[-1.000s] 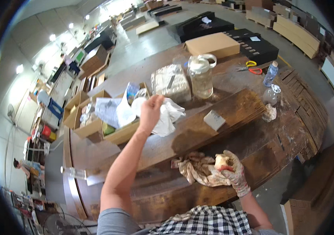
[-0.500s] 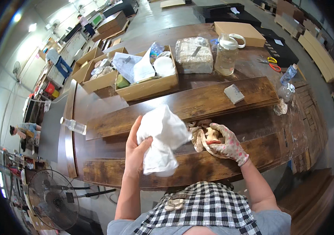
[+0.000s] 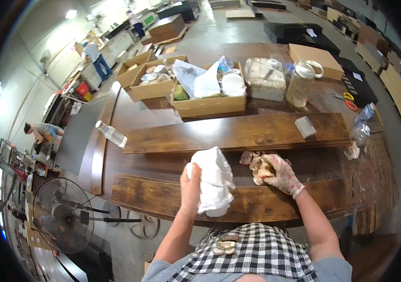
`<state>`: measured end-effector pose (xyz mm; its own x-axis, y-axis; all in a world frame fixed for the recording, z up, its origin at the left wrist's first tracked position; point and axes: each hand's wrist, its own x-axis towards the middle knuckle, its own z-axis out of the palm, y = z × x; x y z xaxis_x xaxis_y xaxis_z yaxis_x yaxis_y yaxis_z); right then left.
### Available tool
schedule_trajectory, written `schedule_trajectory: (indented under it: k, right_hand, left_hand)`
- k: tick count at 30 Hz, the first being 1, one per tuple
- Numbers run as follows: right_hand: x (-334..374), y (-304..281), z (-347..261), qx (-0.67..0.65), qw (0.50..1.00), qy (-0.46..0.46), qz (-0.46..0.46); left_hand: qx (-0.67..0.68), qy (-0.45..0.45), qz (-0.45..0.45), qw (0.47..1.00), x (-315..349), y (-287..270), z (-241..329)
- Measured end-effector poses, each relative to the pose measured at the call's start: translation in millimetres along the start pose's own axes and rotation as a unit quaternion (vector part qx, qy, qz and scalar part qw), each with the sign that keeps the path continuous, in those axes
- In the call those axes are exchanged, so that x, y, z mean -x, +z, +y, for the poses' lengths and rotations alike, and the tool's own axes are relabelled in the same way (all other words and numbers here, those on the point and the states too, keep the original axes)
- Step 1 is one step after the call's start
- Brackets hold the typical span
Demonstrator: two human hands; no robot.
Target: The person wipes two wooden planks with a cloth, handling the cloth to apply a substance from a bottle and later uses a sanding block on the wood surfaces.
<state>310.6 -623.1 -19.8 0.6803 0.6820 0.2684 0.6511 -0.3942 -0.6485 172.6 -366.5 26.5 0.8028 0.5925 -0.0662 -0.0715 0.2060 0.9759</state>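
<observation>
My bare left hand [image 3: 191,187] grips a bunched white cloth [image 3: 214,181], held over the near wood-grain board [image 3: 153,193]. On my right hand [image 3: 282,177] is a white glove with pink spots. Its fingers close round a crumpled beige rag [image 3: 261,170] by the far edge of that board. A darker stained scrap of cloth [image 3: 248,157] lies against the rag. Behind my hands a second brown board [image 3: 238,129] rests on top of others, with a small grey block [image 3: 305,127] near its right end.
A clear bottle [image 3: 111,134] leans at the left. Cardboard boxes [image 3: 210,107], a wrapped block [image 3: 265,79], a lidded jug [image 3: 300,84] and scissors [image 3: 349,101] line the table's far side. Plastic bottles [image 3: 364,122] stand at right; a floor fan [image 3: 64,215] is at lower left. People work farther off.
The view has shifted, so the table sits lower and farther right. My left hand has turned, and the white cloth hangs more upright and narrower. My right hand still holds the beige rag.
</observation>
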Motion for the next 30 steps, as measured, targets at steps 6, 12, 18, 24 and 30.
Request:
schedule_trajectory:
  k: [6, 12, 18, 24, 30]
  right_hand:
    - [11, -4, 12, 0.058, 0.998, 0.015, -0.033]
    - [8, -10, 9, 0.036, 0.997, 0.067, -0.024]
    - [10, -15, 7, 0.019, 0.998, 0.051, 0.009]
    - [-10, 9, -65, -0.052, 0.967, -0.148, 0.199]
    - [-35, 52, -76, -0.2, 0.965, -0.024, 0.167]
  left_hand:
    - [0.201, -0.106, -0.094, 0.969, 8, 13, 1]
    - [0.155, -0.108, -0.094, 0.978, 4, 13, -10]
    - [0.156, -0.145, -0.064, 0.975, -1, 21, -15]
    - [0.149, -0.177, -0.141, 0.963, 11, 44, -12]
    - [0.213, -0.224, -0.253, 0.917, 41, 63, -19]
